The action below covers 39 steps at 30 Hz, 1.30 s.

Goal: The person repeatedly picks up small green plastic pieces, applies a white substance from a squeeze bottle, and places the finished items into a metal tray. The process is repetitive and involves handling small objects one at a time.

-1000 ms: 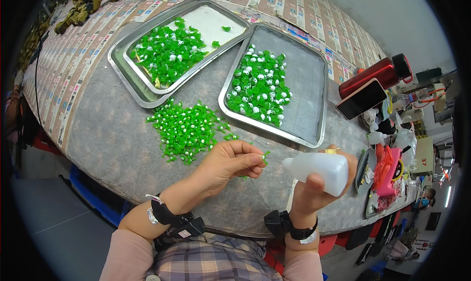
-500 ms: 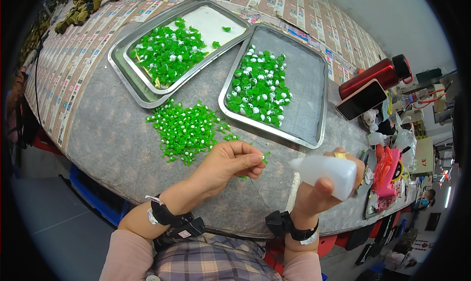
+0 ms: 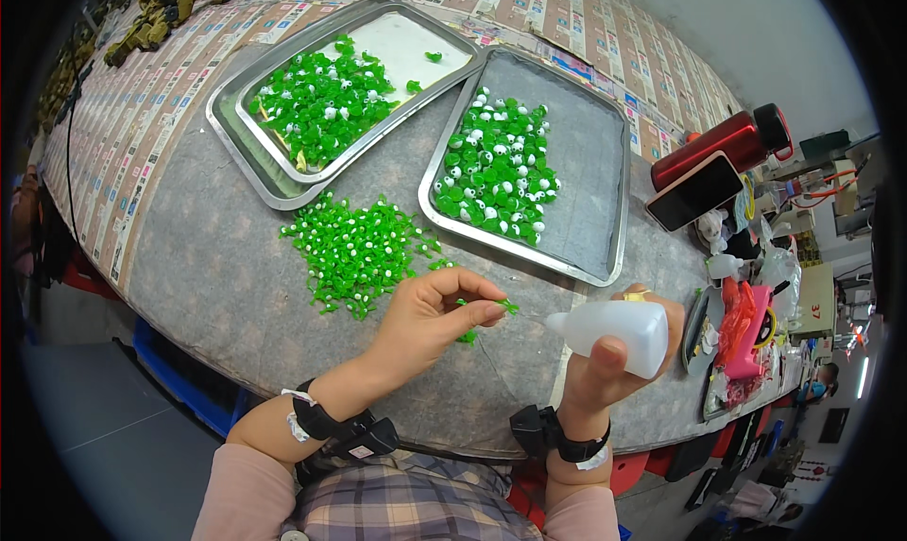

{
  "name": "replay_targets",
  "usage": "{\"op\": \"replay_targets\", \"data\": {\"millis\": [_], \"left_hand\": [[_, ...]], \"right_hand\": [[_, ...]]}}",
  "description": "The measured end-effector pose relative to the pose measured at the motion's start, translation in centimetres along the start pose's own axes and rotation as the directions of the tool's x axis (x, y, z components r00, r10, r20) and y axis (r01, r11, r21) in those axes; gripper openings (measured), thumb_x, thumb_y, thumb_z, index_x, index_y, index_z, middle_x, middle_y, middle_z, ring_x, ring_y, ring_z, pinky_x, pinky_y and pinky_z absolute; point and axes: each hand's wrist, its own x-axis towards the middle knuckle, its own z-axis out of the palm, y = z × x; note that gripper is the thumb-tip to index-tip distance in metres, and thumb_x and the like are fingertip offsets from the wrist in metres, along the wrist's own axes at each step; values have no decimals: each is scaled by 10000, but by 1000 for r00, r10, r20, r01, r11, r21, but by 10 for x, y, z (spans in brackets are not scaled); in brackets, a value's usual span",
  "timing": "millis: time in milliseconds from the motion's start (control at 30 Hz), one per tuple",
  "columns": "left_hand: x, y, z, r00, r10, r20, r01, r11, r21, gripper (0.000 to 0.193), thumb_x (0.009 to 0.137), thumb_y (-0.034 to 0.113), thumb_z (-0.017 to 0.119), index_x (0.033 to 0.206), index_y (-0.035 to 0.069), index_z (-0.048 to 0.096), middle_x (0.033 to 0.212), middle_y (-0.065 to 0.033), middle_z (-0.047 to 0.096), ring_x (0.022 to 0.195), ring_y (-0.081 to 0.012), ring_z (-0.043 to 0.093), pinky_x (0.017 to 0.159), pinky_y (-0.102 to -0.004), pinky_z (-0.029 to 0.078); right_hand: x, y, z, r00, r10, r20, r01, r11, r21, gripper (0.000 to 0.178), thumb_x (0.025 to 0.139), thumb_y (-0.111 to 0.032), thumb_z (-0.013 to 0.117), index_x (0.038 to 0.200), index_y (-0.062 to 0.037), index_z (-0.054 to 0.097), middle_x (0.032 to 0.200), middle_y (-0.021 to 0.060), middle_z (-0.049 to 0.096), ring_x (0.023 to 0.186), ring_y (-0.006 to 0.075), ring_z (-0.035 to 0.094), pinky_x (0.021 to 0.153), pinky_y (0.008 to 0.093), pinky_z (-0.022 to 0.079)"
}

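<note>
My left hand [image 3: 430, 319] pinches a small green plastic piece [image 3: 509, 307] between thumb and forefinger. Other green bits show around its curled fingers; I cannot tell if they are held or lie on the table. In my right hand [image 3: 605, 376] is a translucent white squeeze bottle [image 3: 619, 331], lying nearly level. Its narrow nozzle points left at the green piece, a short gap away. Just beyond my left hand lies a heap of small green pieces with white spots [image 3: 350, 253].
Two metal trays, the left one [image 3: 272, 199] and the right one [image 3: 619, 248], hold green parts with white eyeball-like balls. On the right are a red bottle [image 3: 704, 149], a phone [image 3: 694, 191] and a pink holder [image 3: 746, 338] amid clutter. Grey sheeting [image 3: 217, 267] covers the near table.
The bottle has moved left and tipped closer to level, its nozzle nearer the green piece. My left fingers have shifted slightly, showing more green beneath them.
</note>
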Motion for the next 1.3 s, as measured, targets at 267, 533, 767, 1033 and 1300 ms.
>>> {"op": "replay_targets", "data": {"millis": [267,533,767,1033,1300], "left_hand": [[0,-2,-1,1000,4,-19,-4,1000,-9,121,763,57,574,873,7,580,777,-36,599,706,-73,556,628,-178,437],[0,0,1,999,-12,-42,9,998,-67,110,768,45,565,867,-3,568,771,-58,597,697,-99,561,645,-206,448],[0,0,4,999,-17,-27,14,994,-105,89,759,32,570,841,-2,561,744,-67,593,674,-123,571,629,-231,469],[-3,0,0,999,-28,-30,24,994,-103,76,758,26,568,826,-5,558,737,-72,592,662,-130,574,622,-242,480],[3,-1,-2,1000,1,-19,-4,991,-130,89,757,34,573,833,-11,564,751,-74,591,662,-123,570,626,-231,475]], "right_hand": [[13,9,-20,963,101,-248,-68,988,139,565,687,-465,610,936,0,406,791,64,441,660,137,488,558,251,435],[35,86,-81,877,461,133,-474,875,92,340,751,-24,558,1048,8,394,926,102,542,839,133,525,754,232,405],[13,133,-109,912,403,70,-380,898,-222,398,729,-14,576,1083,7,397,967,122,533,841,181,524,745,255,405],[73,52,-21,913,172,369,-74,961,-265,149,713,-89,598,833,-3,578,764,95,581,663,178,537,582,267,414],[77,141,56,738,357,572,-40,870,-492,180,663,-160,610,752,-6,580,654,122,571,620,264,560,580,341,431]]}}
